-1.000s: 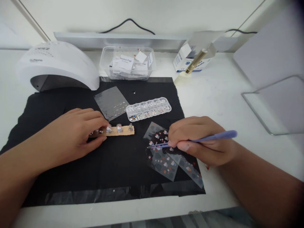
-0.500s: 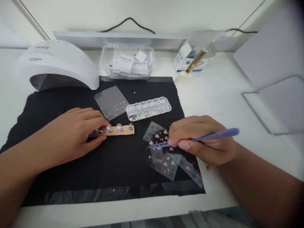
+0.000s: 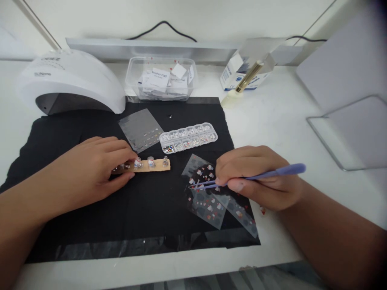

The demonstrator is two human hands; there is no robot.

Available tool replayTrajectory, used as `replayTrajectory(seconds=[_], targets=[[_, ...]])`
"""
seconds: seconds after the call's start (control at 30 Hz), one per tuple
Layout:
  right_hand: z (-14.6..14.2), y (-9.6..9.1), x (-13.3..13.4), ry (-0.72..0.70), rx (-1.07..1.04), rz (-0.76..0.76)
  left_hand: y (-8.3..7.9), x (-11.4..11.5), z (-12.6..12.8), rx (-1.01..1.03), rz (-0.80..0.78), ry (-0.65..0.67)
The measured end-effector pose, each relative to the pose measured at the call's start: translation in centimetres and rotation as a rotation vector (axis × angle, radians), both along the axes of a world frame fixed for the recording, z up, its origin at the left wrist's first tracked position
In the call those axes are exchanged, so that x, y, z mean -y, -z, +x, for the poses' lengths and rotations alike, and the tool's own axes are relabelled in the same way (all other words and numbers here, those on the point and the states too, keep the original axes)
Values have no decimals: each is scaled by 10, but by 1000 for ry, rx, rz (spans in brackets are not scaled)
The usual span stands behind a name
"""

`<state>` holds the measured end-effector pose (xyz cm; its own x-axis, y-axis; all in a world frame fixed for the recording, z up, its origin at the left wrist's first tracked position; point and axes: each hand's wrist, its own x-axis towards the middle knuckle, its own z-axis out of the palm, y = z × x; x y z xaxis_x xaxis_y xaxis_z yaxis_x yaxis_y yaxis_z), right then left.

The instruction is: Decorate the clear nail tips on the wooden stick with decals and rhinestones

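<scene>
My left hand [image 3: 98,173] is closed, its thumb and fingers gripping the left part of a tan strip [image 3: 160,165]. On the strip stand several small decorated nail tips [image 3: 151,162], some hidden behind my fingers. My right hand [image 3: 256,175] is pinched round purple tweezers [image 3: 263,173]. The tweezers point left, their tips slightly apart over clear sticker sheets [image 3: 208,207] with small white and red figures. Whether the tips touch a sheet or hold a sticker, I cannot tell.
Behind the sheets lies a clear case of rhinestones [image 3: 189,138], beside another clear sheet [image 3: 139,127]. A black mat [image 3: 136,217] lies under them. Around its far side stand a white nail lamp [image 3: 75,82], a tub of alcohol pads [image 3: 161,94], a gold-capped bottle [image 3: 248,78] and a box [image 3: 229,74].
The tweezer tips have spread a little further apart. Both hands stay almost where they were, and the whole view has shifted very slightly.
</scene>
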<state>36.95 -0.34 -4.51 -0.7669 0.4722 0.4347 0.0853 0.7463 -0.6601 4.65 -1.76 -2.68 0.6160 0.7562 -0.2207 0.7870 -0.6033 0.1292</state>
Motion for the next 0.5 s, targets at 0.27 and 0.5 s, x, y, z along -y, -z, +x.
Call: replayTrajectory(seconds=[0.27, 0.5], targets=[[-1, -1, 1, 5, -8, 1, -1, 0, 2, 10, -5, 1], [-1, -1, 1, 7, 3, 2, 7, -1, -4, 99, 91, 31]])
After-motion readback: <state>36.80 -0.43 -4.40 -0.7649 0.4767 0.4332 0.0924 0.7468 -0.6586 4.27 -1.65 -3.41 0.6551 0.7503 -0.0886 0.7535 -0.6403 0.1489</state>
